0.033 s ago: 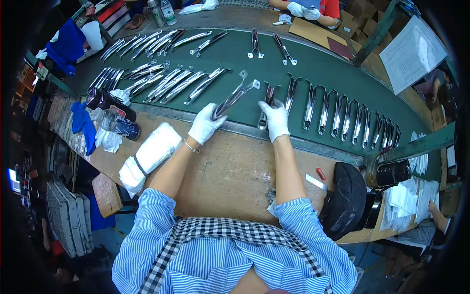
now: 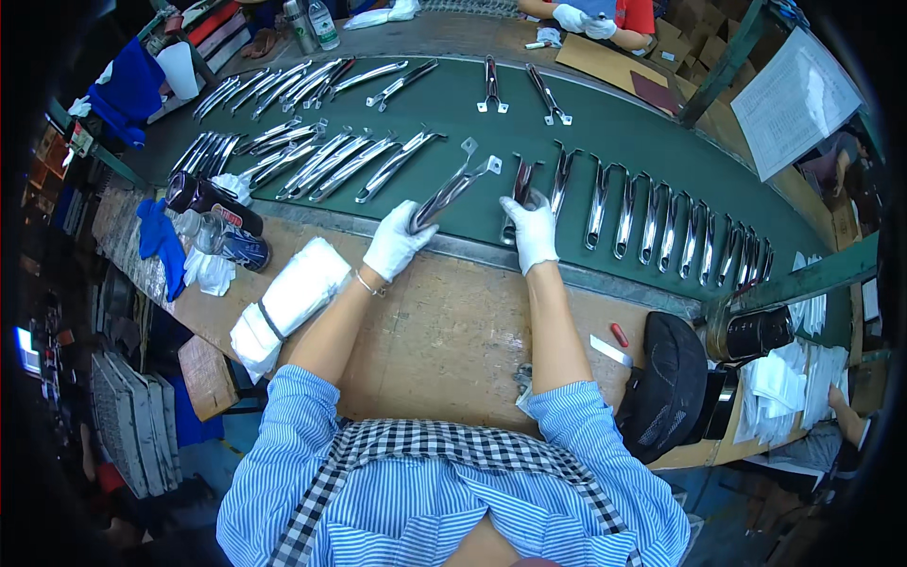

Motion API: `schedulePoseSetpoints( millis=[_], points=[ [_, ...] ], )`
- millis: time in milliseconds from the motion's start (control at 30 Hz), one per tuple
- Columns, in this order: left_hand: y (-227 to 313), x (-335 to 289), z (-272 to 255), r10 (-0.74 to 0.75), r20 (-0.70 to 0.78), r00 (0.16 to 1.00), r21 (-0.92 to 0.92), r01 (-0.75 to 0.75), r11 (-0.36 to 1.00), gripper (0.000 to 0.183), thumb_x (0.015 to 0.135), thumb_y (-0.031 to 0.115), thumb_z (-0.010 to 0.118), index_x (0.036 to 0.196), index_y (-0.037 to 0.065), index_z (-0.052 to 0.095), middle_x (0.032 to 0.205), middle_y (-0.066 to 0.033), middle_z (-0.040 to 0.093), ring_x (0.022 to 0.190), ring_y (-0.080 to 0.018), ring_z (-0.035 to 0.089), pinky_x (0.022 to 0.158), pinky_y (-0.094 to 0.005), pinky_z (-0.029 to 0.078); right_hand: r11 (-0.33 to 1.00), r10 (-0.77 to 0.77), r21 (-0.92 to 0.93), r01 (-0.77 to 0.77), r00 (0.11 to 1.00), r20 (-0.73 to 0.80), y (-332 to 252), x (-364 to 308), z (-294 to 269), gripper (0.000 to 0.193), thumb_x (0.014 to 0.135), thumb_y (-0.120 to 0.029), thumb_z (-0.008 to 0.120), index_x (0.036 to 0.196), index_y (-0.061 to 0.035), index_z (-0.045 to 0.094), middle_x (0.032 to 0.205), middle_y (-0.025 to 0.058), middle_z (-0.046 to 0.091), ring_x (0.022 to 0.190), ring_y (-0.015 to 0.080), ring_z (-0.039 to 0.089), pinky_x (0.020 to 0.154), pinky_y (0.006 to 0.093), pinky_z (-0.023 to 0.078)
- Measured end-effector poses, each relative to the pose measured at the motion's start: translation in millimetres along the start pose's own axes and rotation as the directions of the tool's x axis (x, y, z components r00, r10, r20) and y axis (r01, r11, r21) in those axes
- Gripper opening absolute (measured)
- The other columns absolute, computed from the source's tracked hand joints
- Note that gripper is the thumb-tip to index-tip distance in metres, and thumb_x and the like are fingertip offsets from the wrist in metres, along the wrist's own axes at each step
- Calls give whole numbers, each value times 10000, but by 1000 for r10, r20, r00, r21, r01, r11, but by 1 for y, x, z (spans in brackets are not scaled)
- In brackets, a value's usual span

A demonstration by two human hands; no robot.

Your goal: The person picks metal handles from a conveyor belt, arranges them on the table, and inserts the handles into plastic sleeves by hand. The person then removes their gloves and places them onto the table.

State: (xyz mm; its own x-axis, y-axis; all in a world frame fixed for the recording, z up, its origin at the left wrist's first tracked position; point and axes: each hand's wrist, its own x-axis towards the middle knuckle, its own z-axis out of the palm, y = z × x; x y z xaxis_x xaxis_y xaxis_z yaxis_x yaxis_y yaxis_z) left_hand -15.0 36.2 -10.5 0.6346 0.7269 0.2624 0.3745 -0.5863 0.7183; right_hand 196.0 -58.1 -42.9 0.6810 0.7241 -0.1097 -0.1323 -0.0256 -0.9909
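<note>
My left hand (image 2: 397, 241), in a white glove, is closed on the lower end of a long chrome metal part (image 2: 449, 196). That part tilts up to the right, with two flat, holed tabs at its far end. My right hand (image 2: 531, 232), also gloved in white, grips a similar chrome part (image 2: 520, 180) near the belt's front edge. This one stands nearly upright in the view; the fingers hide some of it. Just right of that hand lies another chrome part (image 2: 563, 175). A row of chrome parts (image 2: 647, 227) continues to the right.
More chrome parts (image 2: 354, 165) lie in two rows on the green belt (image 2: 472, 123). Along the wooden bench (image 2: 425, 340) are a white wrapped bundle (image 2: 293, 298), bottles (image 2: 231, 241), a black bag (image 2: 666, 383) and a green post (image 2: 803, 283). Across the belt, a co-worker's gloved hands (image 2: 586, 21) hold something small.
</note>
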Motion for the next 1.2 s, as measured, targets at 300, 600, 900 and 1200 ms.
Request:
schedulePoseSetpoints(
  millis=[300,600,900,1200],
  points=[
    [18,-7,7,8,47,999,-10,-7,1000,251,796,152,728,918,8,563,796,-113,499,711,-255,482,681,-348,429,951,-259,-118,286,944,203,-42,-37,8,607,727,-249,773,1228,29,573,1216,176,611,1141,287,562,995,370,424],
    [32,-21,7,-124,254,959,-177,172,969,285,853,216,720,997,19,572,840,-39,572,754,-119,467,702,-280,442,973,-60,228,-19,941,332,-35,-37,15,214,910,-162,627,1042,5,604,889,51,652,792,109,610,696,262,493],
    [42,-36,-13,-203,456,866,-355,386,852,460,896,196,660,1282,13,488,1013,-56,602,855,-84,537,730,-248,486,869,120,460,-184,979,166,-22,-26,9,310,973,-316,529,958,-12,583,712,73,623,523,159,591,465,284,478],
    [48,2,-14,295,233,927,6,-304,953,607,779,22,637,1358,53,458,1166,-156,549,1008,-304,575,894,-358,478,760,6,559,-331,864,503,-24,-28,9,323,961,-298,568,1085,0,560,955,144,659,809,220,663,700,356,554]
  ],
)
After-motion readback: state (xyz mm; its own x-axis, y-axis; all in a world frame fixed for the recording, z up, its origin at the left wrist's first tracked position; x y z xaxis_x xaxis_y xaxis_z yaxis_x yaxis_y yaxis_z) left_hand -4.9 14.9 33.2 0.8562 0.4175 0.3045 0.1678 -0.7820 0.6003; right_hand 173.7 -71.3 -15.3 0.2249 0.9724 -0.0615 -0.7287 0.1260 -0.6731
